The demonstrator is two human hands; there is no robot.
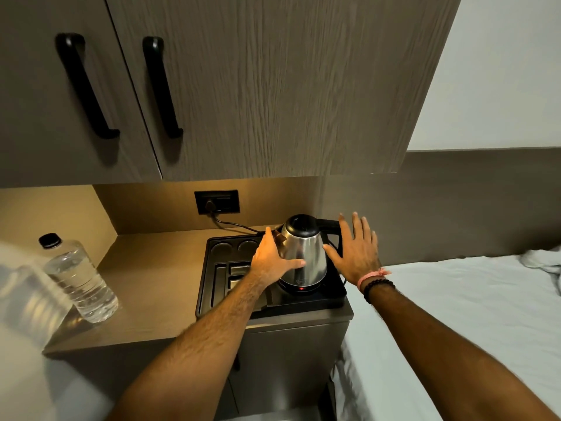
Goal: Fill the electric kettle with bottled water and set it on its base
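Right now your left hand [273, 258] is laid against the left side of the kettle [303, 250], fingers reaching round toward its spout and thumb stretched across the steel front; it cups the body rather than closing round it. Your right hand [356, 249] is spread wide open with fingers pointing up, just beside the kettle's right side by the black handle [332, 227], and holds nothing; whether the palm touches the handle cannot be told. On that wrist sit a pink band [372, 276] and a dark bead bracelet [379, 288]. The kettle stands upright with its black lid shut, seated on its base [299, 289], where a small red light glows at the front. The base rests in the right part of a black tray [212, 268], which lies at the right end of the counter [158, 268], up to its front and right edges. A cord [233, 225] runs from the kettle to a plug in the wall socket [217, 202] at the back. The water bottle [77, 276], capped in black and partly filled, stands upright near the counter's left front edge, well apart from the tray. Cabinet doors [258, 86] with black handles hang above, and a bed [455, 299] in a pale sheet lies just beside the counter's right edge.
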